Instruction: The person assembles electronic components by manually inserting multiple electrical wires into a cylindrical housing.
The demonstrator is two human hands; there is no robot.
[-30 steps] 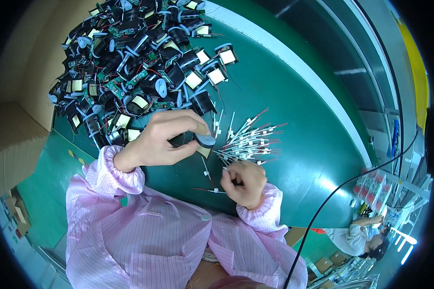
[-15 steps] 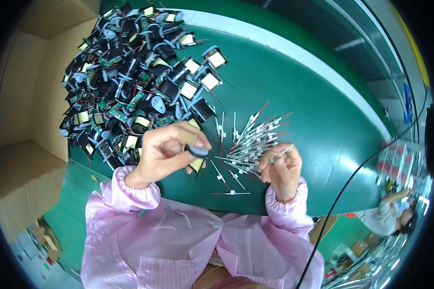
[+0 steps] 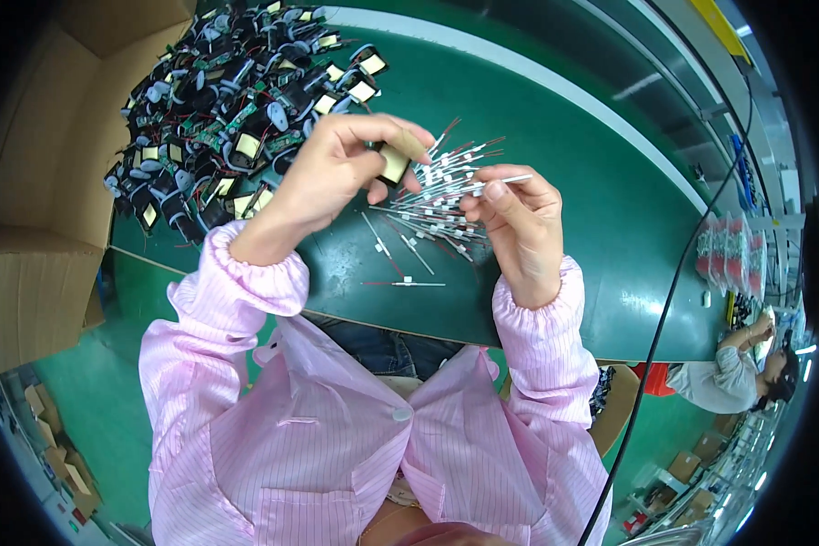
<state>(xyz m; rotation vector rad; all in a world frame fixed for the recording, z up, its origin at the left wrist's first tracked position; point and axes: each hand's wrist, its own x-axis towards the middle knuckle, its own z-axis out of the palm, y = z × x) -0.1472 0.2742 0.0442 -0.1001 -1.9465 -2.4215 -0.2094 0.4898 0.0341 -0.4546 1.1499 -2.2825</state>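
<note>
Left hand [image 3: 341, 168] grasps a black component [image 3: 388, 182] bearing a pale-yellow square pad [image 3: 395, 165]; right hand [image 3: 524, 223] pinches a thin white rod-shaped piece [image 3: 517, 178] above the green counter [image 3: 601, 237].

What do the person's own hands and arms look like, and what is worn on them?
The left hand and right hand wear no gloves. The left sleeve and right sleeve are long, loose and pink with thin darker stripes, gathered into ruffled cuffs at the wrists.
</note>
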